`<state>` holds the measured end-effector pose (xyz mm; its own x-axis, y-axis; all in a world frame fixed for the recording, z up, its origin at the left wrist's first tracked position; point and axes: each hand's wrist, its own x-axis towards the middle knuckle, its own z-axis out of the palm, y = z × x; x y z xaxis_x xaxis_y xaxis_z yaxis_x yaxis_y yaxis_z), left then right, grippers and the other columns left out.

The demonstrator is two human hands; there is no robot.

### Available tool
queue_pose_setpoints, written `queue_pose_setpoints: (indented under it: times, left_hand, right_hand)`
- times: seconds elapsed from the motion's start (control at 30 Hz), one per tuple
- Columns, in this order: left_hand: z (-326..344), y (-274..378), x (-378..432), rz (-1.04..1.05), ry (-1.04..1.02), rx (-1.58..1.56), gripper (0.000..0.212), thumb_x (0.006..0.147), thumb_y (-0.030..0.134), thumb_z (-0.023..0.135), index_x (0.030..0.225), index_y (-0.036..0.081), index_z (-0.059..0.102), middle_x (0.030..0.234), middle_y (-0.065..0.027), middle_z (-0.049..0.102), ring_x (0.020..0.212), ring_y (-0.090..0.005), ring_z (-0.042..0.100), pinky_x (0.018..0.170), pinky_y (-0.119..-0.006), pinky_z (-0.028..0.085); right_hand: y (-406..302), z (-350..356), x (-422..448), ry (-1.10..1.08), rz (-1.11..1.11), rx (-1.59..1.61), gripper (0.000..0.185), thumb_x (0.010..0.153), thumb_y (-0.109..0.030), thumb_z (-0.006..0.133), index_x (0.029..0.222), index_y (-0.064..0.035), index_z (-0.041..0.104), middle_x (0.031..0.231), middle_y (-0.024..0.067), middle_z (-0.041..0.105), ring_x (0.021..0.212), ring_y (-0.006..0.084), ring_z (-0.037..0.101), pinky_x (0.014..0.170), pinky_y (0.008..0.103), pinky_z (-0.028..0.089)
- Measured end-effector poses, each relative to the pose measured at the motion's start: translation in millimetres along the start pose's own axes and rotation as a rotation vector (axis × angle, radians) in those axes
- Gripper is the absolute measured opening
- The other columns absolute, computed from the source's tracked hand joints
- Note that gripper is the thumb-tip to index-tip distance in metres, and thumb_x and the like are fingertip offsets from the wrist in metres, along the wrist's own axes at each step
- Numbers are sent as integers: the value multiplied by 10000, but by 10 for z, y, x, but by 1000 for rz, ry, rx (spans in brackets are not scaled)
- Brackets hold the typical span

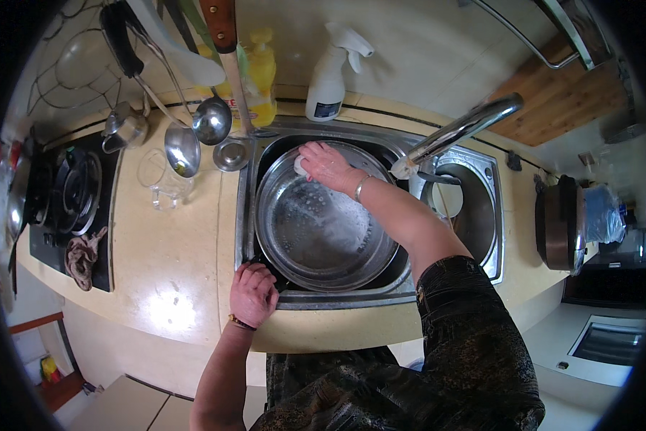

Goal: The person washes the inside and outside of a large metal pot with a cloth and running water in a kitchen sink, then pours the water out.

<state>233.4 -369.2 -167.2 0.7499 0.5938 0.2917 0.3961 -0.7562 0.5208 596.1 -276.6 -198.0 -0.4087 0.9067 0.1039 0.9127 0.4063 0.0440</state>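
A wide round metal pan [323,231] with soapy suds lies in the left basin of a steel double sink [350,301]. My right hand [325,164] is at the pan's far left inner wall, its fingers closed on a small white scrubbing pad [300,165]; a bit of pink shows beneath the fingers. By the basin's near left corner, my left hand [254,293] curls over the rim on a black part, perhaps the pan's handle; what its fingers hold is mostly hidden. Over the divider hangs a chrome faucet [463,129], with whitish material around its spout end.
A glass mug [164,178] stands left of the sink, below hanging ladles [212,119]. Behind are a white spray bottle [327,86] and a yellow bottle [262,81]. The right basin holds a white round item [446,198]. A gas hob [72,215] with a rag [85,258] is far left.
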Motion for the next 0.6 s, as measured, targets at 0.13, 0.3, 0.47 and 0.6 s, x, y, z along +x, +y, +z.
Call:
queue_pose_setpoints:
  times: [0.13, 0.3, 0.47, 0.6]
  left_hand:
    - [-10, 10, 5, 13, 9, 3, 193, 678, 83, 666, 870, 88, 641, 1000, -68, 633, 1059, -267, 593, 1012, -476, 433]
    - [-16, 10, 6, 22, 18, 6, 194, 682, 95, 667, 874, 86, 643, 1006, -76, 632, 1061, -272, 591, 1018, -478, 428]
    - [-8, -1, -11, 25, 10, 3, 199, 690, 116, 670, 884, 85, 645, 1009, -80, 631, 1069, -271, 586, 1023, -479, 425]
    - [-3, -5, -19, 21, 1, 24, 197, 691, 115, 670, 884, 84, 642, 1002, -76, 632, 1069, -269, 586, 1023, -476, 423]
  right_hand:
    - [144, -52, -447, 10, 118, -84, 432, 713, -267, 735, 1022, 22, 650, 1329, 196, 512, 1232, 339, 468, 1051, 409, 412]
    - [62, -121, -1193, -184, 493, 70, 451, 727, -276, 730, 1036, 44, 652, 1310, 252, 522, 1224, 353, 484, 1031, 405, 437]
    - [-126, -229, -1243, -362, 563, -159, 404, 749, -273, 714, 1010, 30, 658, 1262, 247, 557, 1165, 355, 531, 987, 378, 477]
    - [-96, -62, -451, 105, 410, -99, 343, 770, -238, 697, 1001, 12, 660, 1262, 214, 563, 1166, 346, 534, 943, 386, 509]
